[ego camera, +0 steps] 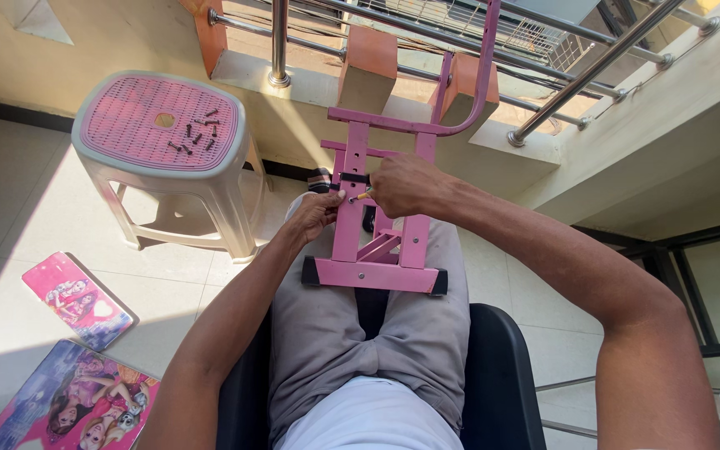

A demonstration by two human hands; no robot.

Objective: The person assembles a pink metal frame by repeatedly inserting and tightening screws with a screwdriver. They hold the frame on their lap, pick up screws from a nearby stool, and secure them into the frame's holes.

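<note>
You're sitting in a black chair (502,367) with a pink painted metal frame (377,217) stood up across your grey-trousered lap, its black-capped foot bar lying near you on your thighs and its long curved tube running far up toward the steel balcony railing (577,75). Your right hand (406,185) is curled into a closed fist around what looks like a small screwdriver (361,196) with a yellowish tip, and that tip points left at the frame's left upright. Your left hand (317,212) sits just left of that same upright, fingers pinched together against it right where the tool tip meets it; can't tell if there's a screw between the fingertips, it's too small. Off to the far left there's a white plastic stool with a pink perforated seat (160,125), and a scatter of small dark screws (197,133) lies on top of it, well apart from both hands. On the tiled floor at the near left you've got two flat pink panels with cartoon pictures, one smaller (77,298) and one bigger (72,404) at the bottom edge.
</note>
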